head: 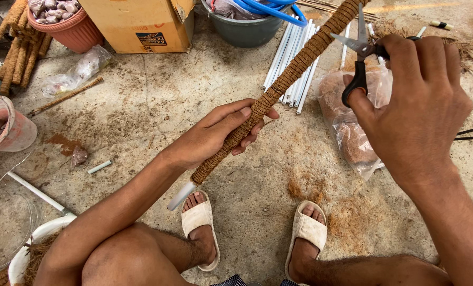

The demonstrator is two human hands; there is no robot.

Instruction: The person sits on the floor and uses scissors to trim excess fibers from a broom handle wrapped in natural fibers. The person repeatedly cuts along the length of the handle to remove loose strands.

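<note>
Your left hand (pixel 220 132) is wrapped around the coir-wrapped pole (pixel 279 87), with the fingers closed on its lower part, a little above the bare white end that points toward your left foot. The pole rises in a slant from this hand up to the top edge of the view. Your right hand (pixel 419 100) is to the right of the pole and holds the black-handled scissors (pixel 359 58); the thumb is through one loop, and the blades stand open, with their tips very near the upper part of the pole. I cannot tell if the blades touch it.

Behind the pole, a bundle of white pipes (pixel 296 63) lies on the concrete floor (pixel 157 100). To the right of the pole, under your right hand, there is a clear plastic bag of brown fibre (pixel 347 127). To the left of the pole, at the top, stand a cardboard box (pixel 136 24) and a pink pot (pixel 75 29).
</note>
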